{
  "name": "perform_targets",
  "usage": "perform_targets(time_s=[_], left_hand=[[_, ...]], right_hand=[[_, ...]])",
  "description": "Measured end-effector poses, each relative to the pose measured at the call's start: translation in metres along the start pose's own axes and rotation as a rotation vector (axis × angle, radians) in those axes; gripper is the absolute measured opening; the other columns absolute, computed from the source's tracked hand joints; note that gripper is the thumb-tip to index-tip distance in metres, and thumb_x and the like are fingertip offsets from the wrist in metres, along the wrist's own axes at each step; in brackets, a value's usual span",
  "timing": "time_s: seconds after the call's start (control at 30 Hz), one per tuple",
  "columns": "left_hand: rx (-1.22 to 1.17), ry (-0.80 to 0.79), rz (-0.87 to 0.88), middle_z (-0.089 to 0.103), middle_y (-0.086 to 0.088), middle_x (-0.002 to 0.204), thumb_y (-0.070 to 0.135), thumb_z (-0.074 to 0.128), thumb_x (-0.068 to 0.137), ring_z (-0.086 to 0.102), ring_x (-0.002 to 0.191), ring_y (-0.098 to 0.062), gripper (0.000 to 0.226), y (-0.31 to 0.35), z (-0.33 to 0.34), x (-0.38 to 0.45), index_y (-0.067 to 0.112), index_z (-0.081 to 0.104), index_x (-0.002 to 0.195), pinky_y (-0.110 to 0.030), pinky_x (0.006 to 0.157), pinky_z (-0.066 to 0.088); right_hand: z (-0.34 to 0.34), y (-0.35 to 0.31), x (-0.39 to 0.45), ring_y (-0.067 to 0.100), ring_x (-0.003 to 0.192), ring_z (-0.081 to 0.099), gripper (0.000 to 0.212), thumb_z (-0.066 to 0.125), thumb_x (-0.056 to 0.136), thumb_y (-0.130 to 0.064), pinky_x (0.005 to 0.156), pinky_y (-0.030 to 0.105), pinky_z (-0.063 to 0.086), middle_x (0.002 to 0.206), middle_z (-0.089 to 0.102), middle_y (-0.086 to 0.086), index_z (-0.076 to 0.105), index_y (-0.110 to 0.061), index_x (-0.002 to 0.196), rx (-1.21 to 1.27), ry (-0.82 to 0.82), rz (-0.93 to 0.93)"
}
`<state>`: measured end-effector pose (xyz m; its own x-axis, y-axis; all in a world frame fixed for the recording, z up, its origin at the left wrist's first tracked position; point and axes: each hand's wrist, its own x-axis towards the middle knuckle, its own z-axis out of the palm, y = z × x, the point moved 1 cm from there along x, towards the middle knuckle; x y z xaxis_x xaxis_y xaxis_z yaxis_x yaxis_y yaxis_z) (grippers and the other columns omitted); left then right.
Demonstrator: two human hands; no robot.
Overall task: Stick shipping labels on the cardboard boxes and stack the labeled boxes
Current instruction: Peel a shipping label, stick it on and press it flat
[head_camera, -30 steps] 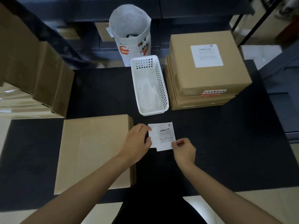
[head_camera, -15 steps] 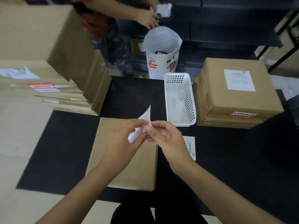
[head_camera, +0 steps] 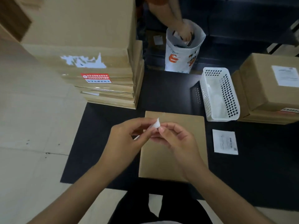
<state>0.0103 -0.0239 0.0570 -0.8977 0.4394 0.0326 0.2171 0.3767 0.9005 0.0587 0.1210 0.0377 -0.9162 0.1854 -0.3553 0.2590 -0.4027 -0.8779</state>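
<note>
- Upper left of the frame: stack of flat cardboard boxes (head_camera: 103, 75), torn white label remnants and a red sticker on the side.
- Centre: left hand (head_camera: 124, 139) and right hand (head_camera: 174, 139) together above the plain cardboard box (head_camera: 173, 159) on the black desk (head_camera: 258, 175), both grips closed to a pinch on a small white shipping label (head_camera: 155, 125) (curled at its tip).
- Upper centre: another person's hand (head_camera: 184, 32) inside a white bag (head_camera: 181, 57).
- Right: white basket (head_camera: 218, 94), loose label sheet (head_camera: 225, 142), labelled box pile (head_camera: 271, 89).
</note>
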Motion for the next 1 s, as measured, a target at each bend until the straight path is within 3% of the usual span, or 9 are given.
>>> perform_targets(time_s=[0.2, 0.4, 0.53, 0.73, 1.0], left_hand=[[0.09, -0.022, 0.043, 0.069, 0.018, 0.104, 0.041, 0.06, 0.081, 0.065, 0.094, 0.003, 0.036, -0.016, -0.021, -0.01, 0.029, 0.066, 0.115, -0.015, 0.08, 0.054], [0.05, -0.017, 0.065, 0.064, 0.027, 0.102, 0.046, 0.055, 0.081, 0.064, 0.095, 0.005, 0.035, -0.014, -0.023, -0.01, 0.034, 0.062, 0.113, -0.009, 0.079, 0.05], [0.005, -0.018, 0.048, 0.069, 0.02, 0.102, 0.045, 0.056, 0.08, 0.065, 0.094, 0.004, 0.035, -0.014, -0.02, -0.009, 0.032, 0.065, 0.111, -0.012, 0.079, 0.052], [-0.021, -0.018, 0.071, 0.065, 0.03, 0.099, 0.04, 0.058, 0.082, 0.065, 0.092, 0.008, 0.03, -0.008, -0.017, -0.012, 0.035, 0.063, 0.111, -0.007, 0.076, 0.049], [0.005, -0.071, 0.064, 0.069, 0.024, 0.098, 0.039, 0.056, 0.084, 0.066, 0.091, 0.004, 0.029, -0.007, -0.011, -0.017, 0.036, 0.064, 0.112, -0.013, 0.076, 0.053]], right_hand=[[0.022, 0.015, -0.007, 0.02, 0.08, 0.071, 0.011, 0.056, 0.091, -0.004, 0.076, 0.029, 0.058, 0.082, 0.074, 0.008, 0.067, -0.006, 0.089, -0.031, 0.041, -0.024], [0.025, 0.013, -0.007, 0.02, 0.079, 0.071, 0.015, 0.054, 0.091, -0.005, 0.076, 0.029, 0.057, 0.083, 0.074, 0.008, 0.068, -0.008, 0.089, -0.037, 0.02, -0.034], [0.024, 0.011, -0.007, 0.017, 0.076, 0.07, 0.017, 0.051, 0.092, 0.0, 0.073, 0.029, 0.057, 0.08, 0.073, 0.006, 0.066, -0.006, 0.088, -0.037, 0.011, -0.051], [0.019, 0.007, -0.009, 0.02, 0.076, 0.069, 0.016, 0.049, 0.093, 0.002, 0.073, 0.03, 0.057, 0.08, 0.072, 0.007, 0.064, -0.002, 0.089, -0.082, -0.015, -0.081], [0.008, 0.001, -0.017, 0.022, 0.073, 0.071, 0.019, 0.052, 0.092, 0.001, 0.069, 0.03, 0.058, 0.08, 0.074, 0.01, 0.07, -0.003, 0.087, -0.133, -0.011, -0.052]])
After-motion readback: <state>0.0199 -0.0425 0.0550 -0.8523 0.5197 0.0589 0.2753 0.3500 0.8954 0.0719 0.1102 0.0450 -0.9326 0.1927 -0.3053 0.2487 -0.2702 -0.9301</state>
